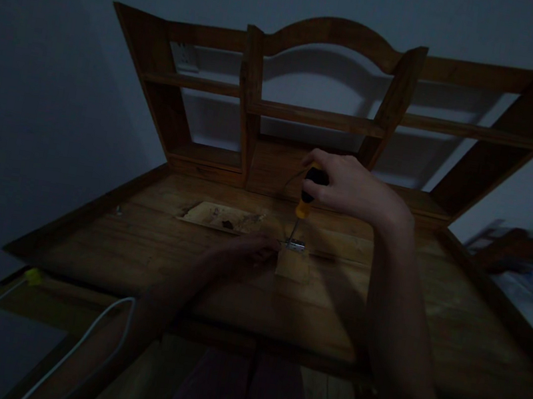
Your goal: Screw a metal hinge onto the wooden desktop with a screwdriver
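My right hand [337,180] is wrapped round the handle of a screwdriver [302,210], yellow and black, held nearly upright. Its thin shaft runs down to a small metal hinge [295,244], where the tip meets the plate. The hinge lies along the far edge of a small, pale wooden block [293,268] on the desk top. From the left, my left hand [259,247] grips the block's left edge near the hinge, fingers curled; the fingertips are dark and partly hidden.
Behind the hands, a wooden shelf unit [312,118] rises from the back of the desk [166,258]. A pale, stained wood strip [223,217] is just beyond my left hand. A white cable [98,321] loops at the left front, by a yellow piece [33,276].
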A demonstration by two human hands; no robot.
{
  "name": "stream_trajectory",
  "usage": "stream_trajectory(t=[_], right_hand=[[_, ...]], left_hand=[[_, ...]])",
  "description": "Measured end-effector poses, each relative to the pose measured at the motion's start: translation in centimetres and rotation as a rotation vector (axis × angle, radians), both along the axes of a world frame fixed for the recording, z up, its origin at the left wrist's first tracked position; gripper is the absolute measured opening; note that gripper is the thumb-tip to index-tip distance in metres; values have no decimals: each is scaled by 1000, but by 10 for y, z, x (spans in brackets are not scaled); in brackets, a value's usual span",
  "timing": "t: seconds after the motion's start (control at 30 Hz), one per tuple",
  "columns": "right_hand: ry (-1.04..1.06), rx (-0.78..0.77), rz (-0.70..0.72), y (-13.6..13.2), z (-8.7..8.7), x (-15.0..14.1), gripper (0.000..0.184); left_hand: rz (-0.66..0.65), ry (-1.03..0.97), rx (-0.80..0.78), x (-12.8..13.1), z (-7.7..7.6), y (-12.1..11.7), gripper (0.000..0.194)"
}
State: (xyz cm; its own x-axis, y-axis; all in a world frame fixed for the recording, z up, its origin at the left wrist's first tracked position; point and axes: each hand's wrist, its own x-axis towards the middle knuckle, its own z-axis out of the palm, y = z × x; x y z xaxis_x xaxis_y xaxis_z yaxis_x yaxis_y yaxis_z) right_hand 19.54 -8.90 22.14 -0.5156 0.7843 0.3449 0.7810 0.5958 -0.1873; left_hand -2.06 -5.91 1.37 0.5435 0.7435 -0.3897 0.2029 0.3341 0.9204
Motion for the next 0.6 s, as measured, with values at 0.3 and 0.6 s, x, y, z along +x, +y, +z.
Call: stream_trajectory(t=[0.3,0.6], right_hand=[[24,15,15,0,-3,-2,41],[-11,46,-60,2,-4,-2,27]], left_hand=[[-36,-25,50,-1,-4,-1,43],[-20,6,90,0,0,-1,42]])
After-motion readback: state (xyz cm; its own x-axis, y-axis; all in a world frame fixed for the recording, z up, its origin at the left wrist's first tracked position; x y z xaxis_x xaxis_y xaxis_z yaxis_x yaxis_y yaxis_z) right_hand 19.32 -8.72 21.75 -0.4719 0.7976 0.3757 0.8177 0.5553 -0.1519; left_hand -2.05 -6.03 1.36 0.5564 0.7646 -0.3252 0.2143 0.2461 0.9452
